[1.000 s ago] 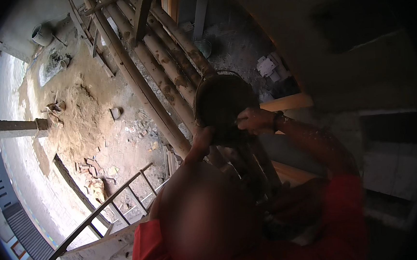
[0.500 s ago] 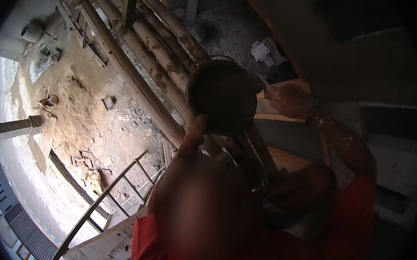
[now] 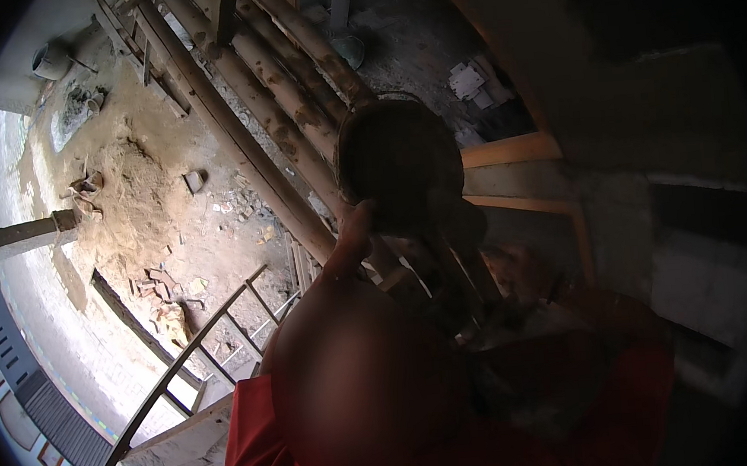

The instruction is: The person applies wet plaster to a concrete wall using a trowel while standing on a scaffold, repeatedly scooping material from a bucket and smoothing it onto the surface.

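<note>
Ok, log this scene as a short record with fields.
Left hand: on the near rim of a dark round pail, apparently gripping it
Right hand: in shadow, lower right of the pail in the picture; whatever its fingers hold is too dark to tell
Pail contents: too dark to make out
Beside the pail: long wooden poles
Ground at left: sand heap, broken bricks
Lower left: dark ladder-like frame
Light: bright left, dim right
</note>
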The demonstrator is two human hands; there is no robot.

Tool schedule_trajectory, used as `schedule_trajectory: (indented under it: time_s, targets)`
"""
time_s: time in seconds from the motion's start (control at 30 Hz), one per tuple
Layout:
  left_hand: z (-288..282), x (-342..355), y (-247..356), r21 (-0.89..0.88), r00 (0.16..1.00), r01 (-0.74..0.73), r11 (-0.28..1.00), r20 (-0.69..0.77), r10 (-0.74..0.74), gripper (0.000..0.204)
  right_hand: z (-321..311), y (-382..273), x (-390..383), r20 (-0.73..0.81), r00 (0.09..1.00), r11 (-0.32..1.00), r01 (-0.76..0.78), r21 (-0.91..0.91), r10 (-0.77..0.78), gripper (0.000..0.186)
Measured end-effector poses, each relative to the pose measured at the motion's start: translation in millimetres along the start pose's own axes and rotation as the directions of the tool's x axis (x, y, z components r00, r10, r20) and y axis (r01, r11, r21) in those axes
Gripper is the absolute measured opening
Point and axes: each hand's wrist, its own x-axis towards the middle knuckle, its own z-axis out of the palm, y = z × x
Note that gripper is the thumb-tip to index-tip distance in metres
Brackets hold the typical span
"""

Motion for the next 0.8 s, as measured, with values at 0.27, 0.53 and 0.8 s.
schedule_trajectory:
  time_s: [0.27,0.53,0.8]
  targets:
    - [-9.3,6.5,-7.2,-0.033,0.993,-0.086,0.996,0.074,0.089,0.045,31.9,-101.6,33.9,-0.039,0.979,0.958,0.188,-0.218,-0.201,0.026]
    - [-5.0,15.0,-3.2,-0.017,0.990,-0.115,0.993,0.076,0.116,0.050,-1.8,-109.9,130.7,-0.044,0.757,0.236,0.147,-0.961,-0.652,0.029]
    - [-8.4,20.8,-41.5,0.060,0.999,0.050,0.997,-0.006,-0.050,0.028,14.5,-96.9,134.7,0.079,0.895,0.412,0.279,-0.867,-0.440,0.020]
